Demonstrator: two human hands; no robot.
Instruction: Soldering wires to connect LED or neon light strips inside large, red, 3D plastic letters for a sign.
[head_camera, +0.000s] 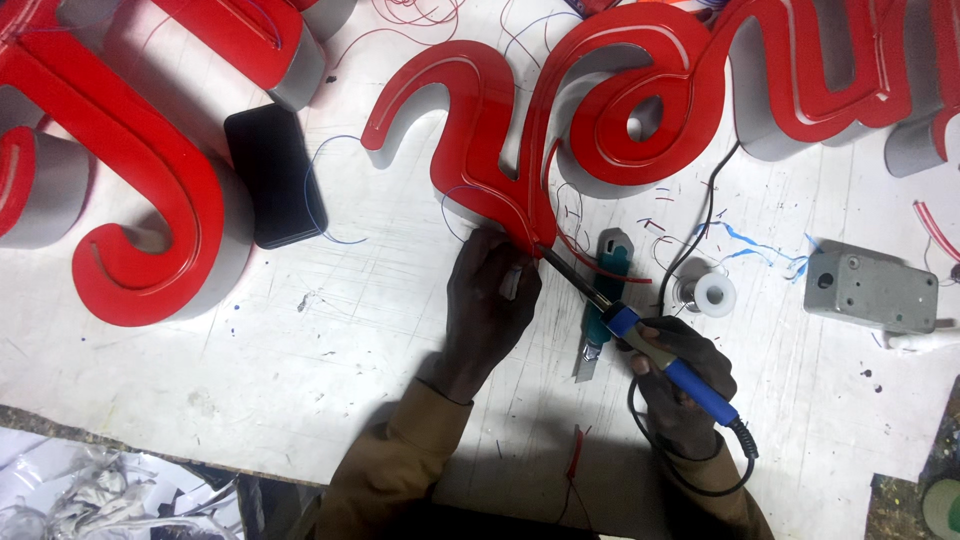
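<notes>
Soldering iron (640, 335) in closed right-hand fingers (668, 352)

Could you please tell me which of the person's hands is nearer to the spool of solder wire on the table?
Right. The right hand, holding the soldering iron, is just below the solder spool; the left hand rests farther to its left, by the red letter.

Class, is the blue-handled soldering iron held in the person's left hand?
No, the right hand grips the soldering iron.
</notes>
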